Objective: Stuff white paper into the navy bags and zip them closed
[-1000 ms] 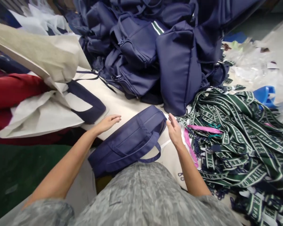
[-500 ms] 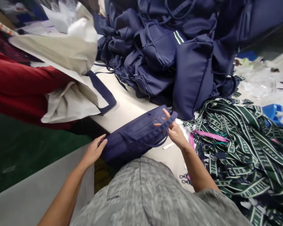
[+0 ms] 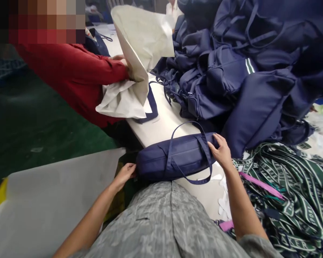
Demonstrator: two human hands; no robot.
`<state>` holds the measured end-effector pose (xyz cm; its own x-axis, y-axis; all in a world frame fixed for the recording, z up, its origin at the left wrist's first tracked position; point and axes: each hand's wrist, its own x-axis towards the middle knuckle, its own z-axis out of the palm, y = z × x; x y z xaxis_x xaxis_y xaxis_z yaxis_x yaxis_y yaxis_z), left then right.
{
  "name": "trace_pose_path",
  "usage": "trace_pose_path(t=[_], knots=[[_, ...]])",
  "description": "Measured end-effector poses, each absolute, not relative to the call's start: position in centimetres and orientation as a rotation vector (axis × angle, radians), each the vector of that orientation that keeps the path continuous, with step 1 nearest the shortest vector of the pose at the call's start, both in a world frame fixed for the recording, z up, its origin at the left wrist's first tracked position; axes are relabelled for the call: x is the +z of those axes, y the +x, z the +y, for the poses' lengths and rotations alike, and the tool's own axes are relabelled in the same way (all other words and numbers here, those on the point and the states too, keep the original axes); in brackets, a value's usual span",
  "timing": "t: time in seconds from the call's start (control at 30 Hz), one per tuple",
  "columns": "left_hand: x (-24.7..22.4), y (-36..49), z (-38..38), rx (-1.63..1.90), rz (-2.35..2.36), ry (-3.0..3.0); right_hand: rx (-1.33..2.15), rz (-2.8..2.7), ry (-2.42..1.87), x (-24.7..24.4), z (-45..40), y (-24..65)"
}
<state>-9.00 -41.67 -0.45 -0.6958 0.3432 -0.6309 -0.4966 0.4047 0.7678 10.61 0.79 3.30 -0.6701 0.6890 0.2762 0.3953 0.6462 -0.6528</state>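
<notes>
A long navy bag [image 3: 156,161] lies across the table's near edge, just in front of the grey patterned garment. Two thin handles loop loosely over it, one arching above its far side, the other hanging over its near side. My left hand [image 3: 126,173] is closed on the bag's left end. At the opposite end, my right hand [image 3: 221,149] grips the upper right corner between thumb and fingers.
A person in a red sleeve [image 3: 97,70] handles crumpled pale paper [image 3: 144,39] at the upper left. Navy bags [image 3: 226,68] are heaped behind. Green lettered straps [image 3: 293,186] and a pink strip [image 3: 261,184] lie right. A grey sheet [image 3: 61,193] is at lower left.
The bag now lies more level, its handles spread apart. My right hand has left the handle and closed on the bag's right end. The view has shifted left.
</notes>
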Motion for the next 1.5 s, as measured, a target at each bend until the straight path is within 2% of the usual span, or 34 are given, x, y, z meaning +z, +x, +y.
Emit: trace_pose_path(t=[0.23, 0.43, 0.53, 0.6, 0.7, 0.83, 0.9, 1.1, 1.3, 1.5], knots=[[0.8, -8.2, -41.1, 1.419, 1.676, -0.243, 0.91, -2.337, -1.184, 2.7, 3.3, 10.4], [1.3, -8.6, -40.2, 1.482, 1.617, -0.465, 0.893, -2.51, -0.74, 3.0, 5.9, 8.1], [1.7, -8.9, -40.2, 1.488, 1.756, -0.449, 0.878, -2.595, -0.6, 2.9, 6.1, 7.3], [2.1, -9.3, -40.4, 1.367, 2.054, -0.269, 0.858, -2.608, -0.596, 2.6, 6.1, 7.3], [2.7, -9.8, -40.8, 0.971, 2.495, 0.172, 0.853, -2.613, -0.611, 2.3, 6.2, 7.7], [2.7, -9.3, -41.1, 0.677, 2.689, 0.604, 0.853, -2.606, -0.612, 2.0, 6.0, 8.2], [2.3, -8.8, -41.1, 0.717, 2.679, 0.649, 0.857, -2.593, -0.625, 1.9, 5.9, 8.3], [0.3, -8.5, -41.3, 1.101, 2.346, 0.288, 0.882, -2.562, -0.637, 1.9, 5.5, 8.2], [-1.0, -8.6, -42.0, 1.078, 2.41, 0.493, 0.929, -2.557, -0.731, 2.9, 5.0, 9.5], [-2.9, -10.4, -41.5, 1.183, 2.389, 0.481, 0.95, -2.44, -0.856, 2.4, 2.9, 14.6]])
